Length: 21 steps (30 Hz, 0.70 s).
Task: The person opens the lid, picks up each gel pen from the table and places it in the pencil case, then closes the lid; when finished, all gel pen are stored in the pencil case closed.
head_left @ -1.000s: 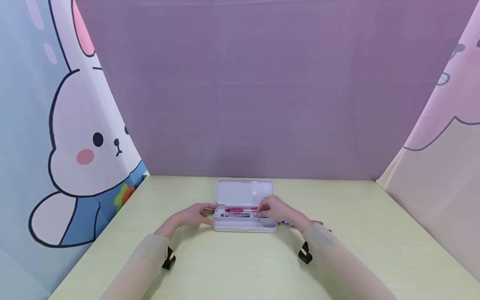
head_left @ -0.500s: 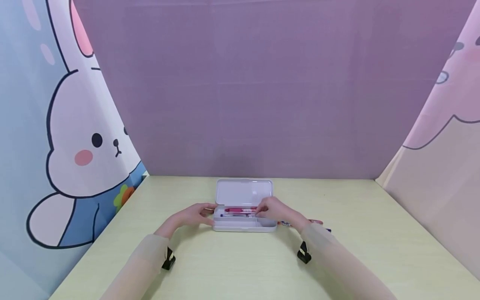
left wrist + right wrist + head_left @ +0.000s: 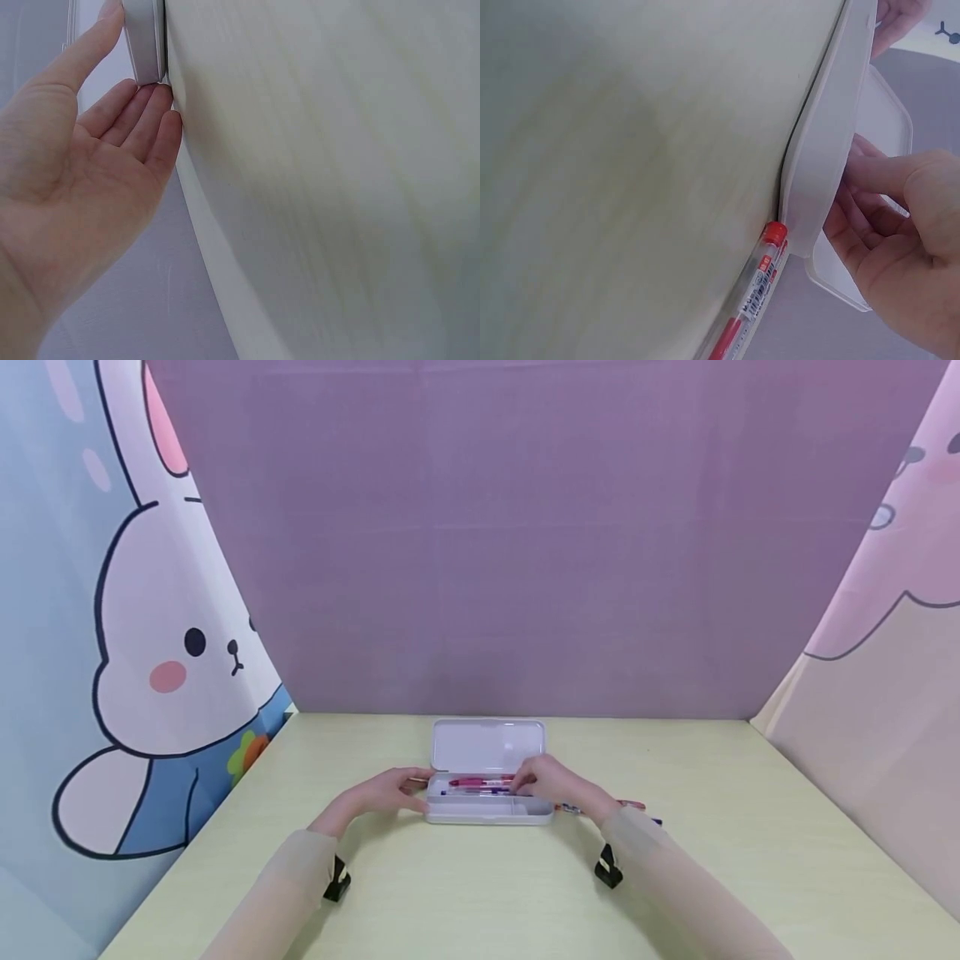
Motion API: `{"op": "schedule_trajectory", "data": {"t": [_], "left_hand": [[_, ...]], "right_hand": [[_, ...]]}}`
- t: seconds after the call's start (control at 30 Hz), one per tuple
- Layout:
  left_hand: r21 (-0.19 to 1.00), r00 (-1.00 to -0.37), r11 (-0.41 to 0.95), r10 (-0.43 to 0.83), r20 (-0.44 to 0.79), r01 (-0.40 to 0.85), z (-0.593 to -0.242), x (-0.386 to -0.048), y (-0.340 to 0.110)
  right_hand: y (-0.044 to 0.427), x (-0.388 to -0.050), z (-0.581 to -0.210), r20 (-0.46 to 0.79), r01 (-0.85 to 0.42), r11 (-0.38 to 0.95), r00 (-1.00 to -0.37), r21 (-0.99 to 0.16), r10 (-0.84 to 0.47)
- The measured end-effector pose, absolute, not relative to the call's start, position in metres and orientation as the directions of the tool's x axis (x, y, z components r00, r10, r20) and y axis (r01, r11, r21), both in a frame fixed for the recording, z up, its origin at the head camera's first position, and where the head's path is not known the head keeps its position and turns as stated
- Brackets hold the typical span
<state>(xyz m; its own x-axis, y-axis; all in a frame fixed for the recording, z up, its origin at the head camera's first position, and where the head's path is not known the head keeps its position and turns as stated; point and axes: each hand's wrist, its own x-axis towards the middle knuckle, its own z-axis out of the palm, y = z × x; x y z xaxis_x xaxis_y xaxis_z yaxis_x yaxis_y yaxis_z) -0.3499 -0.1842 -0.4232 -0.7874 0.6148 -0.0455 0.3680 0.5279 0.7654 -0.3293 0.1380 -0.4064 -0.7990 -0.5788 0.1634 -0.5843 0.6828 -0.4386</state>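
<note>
A white pencil case (image 3: 471,817) lies with its lid (image 3: 476,745) raised at the back. Within its rear compartment are a red-pink pen (image 3: 471,782) and a clear pen with blue-purple ends (image 3: 480,792). My left hand (image 3: 386,789) holds the case's left end, thumb toward the front corner and fingers toward the back; in the left wrist view those fingertips (image 3: 156,94) touch its end. Reaching into the compartment from the right, my right hand (image 3: 553,779) has its fingers curled at the clear pen's right end and appears to pinch it. The exact contact is hidden.
To the right of the case, partly under my right forearm, several pens (image 3: 632,803) lie on the pale wooden table (image 3: 480,893). One red-capped pen (image 3: 754,289) rests close against the case's corner. A purple backdrop (image 3: 480,543) stands behind the table.
Inside the compartment, the pen at my right fingertips has shifted or turned slightly, showing more blue-purple near its right end. Both hands stay almost where they were.
</note>
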Motion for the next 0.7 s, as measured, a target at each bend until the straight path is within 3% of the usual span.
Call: {"op": "schedule_trajectory", "data": {"t": [0.17, 0.37, 0.7], "left_hand": [[0.769, -0.789, 0.526, 0.612, -0.047, 0.362, -0.424, -0.348, -0.185], [0.767, -0.788, 0.527, 0.614, -0.047, 0.365, -0.425, -0.348, -0.186], [0.753, -0.785, 0.541, 0.617, -0.051, 0.376, -0.424, -0.347, -0.186]], "right_hand": [[0.14, -0.329, -0.408, 0.161, -0.594, 0.671, -0.789, -0.443, -0.593], [0.143, -0.327, -0.405, 0.134, -0.539, 0.681, -0.822, -0.495, -0.554], [0.155, -0.326, -0.394, 0.204, -0.535, 0.669, -0.835, -0.516, -0.511]]}}
